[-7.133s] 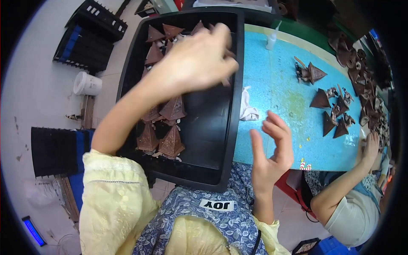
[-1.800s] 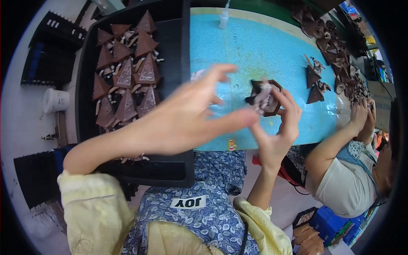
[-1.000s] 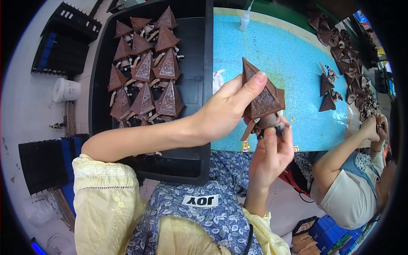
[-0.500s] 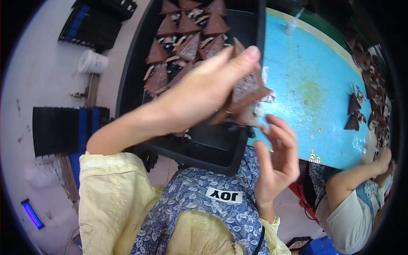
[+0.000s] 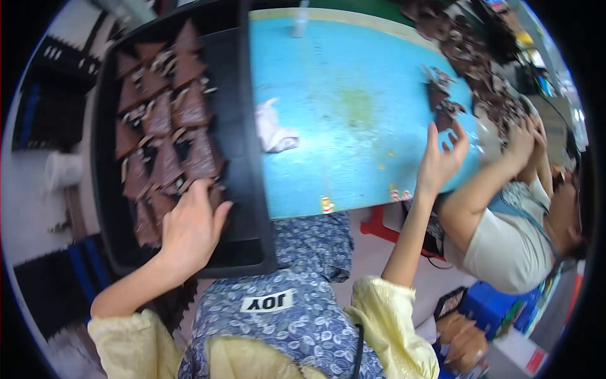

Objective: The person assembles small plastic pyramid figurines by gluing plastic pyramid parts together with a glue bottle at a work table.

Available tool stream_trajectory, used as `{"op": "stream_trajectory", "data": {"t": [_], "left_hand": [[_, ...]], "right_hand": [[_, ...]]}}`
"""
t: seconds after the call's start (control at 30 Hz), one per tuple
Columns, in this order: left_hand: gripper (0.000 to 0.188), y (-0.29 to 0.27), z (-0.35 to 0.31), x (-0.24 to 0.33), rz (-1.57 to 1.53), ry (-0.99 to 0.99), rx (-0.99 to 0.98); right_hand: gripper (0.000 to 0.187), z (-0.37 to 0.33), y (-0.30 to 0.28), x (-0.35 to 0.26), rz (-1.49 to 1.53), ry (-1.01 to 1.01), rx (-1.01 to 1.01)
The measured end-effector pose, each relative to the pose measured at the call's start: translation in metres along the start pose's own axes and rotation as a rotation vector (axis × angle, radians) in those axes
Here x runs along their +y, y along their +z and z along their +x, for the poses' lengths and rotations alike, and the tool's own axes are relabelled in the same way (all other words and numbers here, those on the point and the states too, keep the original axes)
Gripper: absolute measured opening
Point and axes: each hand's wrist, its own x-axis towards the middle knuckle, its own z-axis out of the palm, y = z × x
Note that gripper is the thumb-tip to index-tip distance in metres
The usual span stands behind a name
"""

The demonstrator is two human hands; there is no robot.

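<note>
My left hand (image 5: 189, 228) is over the lower end of the black tray (image 5: 252, 158). Its fingers and thumb are around a brown tree-shaped piece (image 5: 217, 197), mostly covered by the hand. Above it, several brown triangular pieces (image 5: 192, 107) lie in overlapping rows, with pale bits and short stems between them. Stretched out over the right side of the blue table (image 5: 353, 170), my right hand (image 5: 444, 159) has its fingers apart and holds nothing. Its fingertips are close to a few brown pieces (image 5: 445, 107) with pale scraps.
A crumpled white cloth (image 5: 274, 129) lies beside the tray, and a small bottle (image 5: 300, 22) stands at the far edge. At right, another person's hands (image 5: 527, 139) are by a long heap of brown pieces (image 5: 486, 76). A red stool (image 5: 379, 227) is under the table.
My view has swung right. My left hand has brought a brown piece down to the tray's lower rows. My right hand has moved from beside the tray to the pieces at right.
</note>
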Motion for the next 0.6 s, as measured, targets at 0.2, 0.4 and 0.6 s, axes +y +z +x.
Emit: {"op": "stream_trajectory", "data": {"t": [0.2, 0.4, 0.6], "left_hand": [[0.038, -0.024, 0.002, 0.012, 0.315, 0.202, 0.06], [0.067, -0.074, 0.045, 0.055, -0.074, 0.567, 0.226], [0.067, -0.052, 0.108, 0.089, -0.507, 0.863, -0.021]], "right_hand": [[0.078, 0.062, 0.003, 0.078, -0.24, 0.167, -0.146], [0.055, -0.008, -0.038, -0.074, 0.52, 0.535, -0.663], [0.04, -0.012, -0.055, -0.131, 0.979, 0.572, -0.868]]}}
